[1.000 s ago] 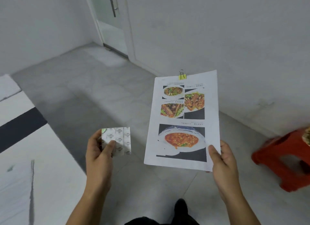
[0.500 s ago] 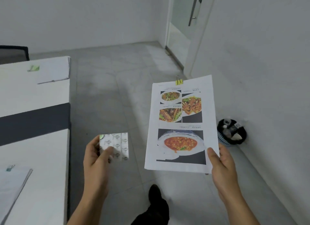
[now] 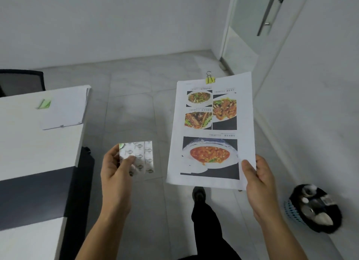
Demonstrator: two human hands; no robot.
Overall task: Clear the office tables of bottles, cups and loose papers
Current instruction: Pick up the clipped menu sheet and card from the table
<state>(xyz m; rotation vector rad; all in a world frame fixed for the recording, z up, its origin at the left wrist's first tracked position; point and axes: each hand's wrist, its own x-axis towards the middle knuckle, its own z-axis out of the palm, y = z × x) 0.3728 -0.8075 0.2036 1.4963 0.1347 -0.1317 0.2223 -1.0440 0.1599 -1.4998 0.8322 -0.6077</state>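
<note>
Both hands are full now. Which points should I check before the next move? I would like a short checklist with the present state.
1. Left hand grips the small patterned packet: ok.
2. Right hand pinches the clipped sheets at a lower corner: ok.
3. Yellow binder clip holds the sheets' top edge: ok.
4. Room left in the bin on the floor at right: cannot tell; it already holds rubbish.
5. Table cleared: not ok; a paper stack lies on it.

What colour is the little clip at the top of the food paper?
Yellow, with silver wire handles. The clip shows best in the head view, at the top edge of the paper.
</note>
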